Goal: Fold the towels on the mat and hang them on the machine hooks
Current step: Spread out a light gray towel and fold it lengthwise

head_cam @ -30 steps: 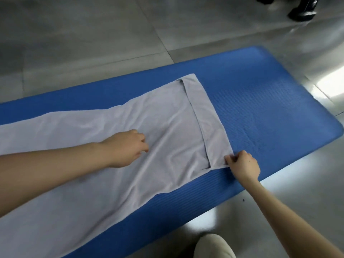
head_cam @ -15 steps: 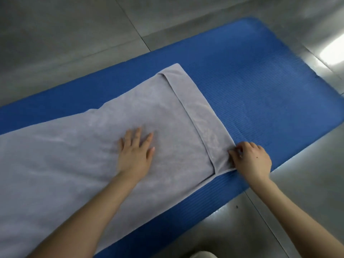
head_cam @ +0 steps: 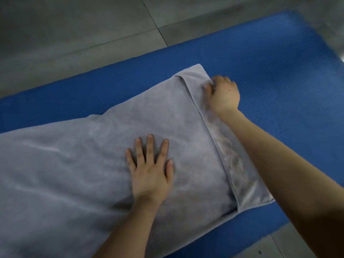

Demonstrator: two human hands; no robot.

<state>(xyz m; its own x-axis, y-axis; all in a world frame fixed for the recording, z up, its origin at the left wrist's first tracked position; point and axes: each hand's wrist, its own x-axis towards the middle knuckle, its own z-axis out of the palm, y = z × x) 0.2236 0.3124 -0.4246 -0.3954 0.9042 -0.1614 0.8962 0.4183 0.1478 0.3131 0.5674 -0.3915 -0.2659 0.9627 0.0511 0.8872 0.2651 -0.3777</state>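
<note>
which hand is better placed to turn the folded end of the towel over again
Right, probably. The right hand grips the folded strip near its far corner, at the end of the towel on the mat. The left hand lies flat mid-towel, fingers straight, holding nothing, better suited to pinning the cloth.

No text, label, brand, number or sign can be read anywhere: none is seen on the grey towel, on the blue mat at 2 o'clock, or on the tiled floor at 11 o'clock
</note>
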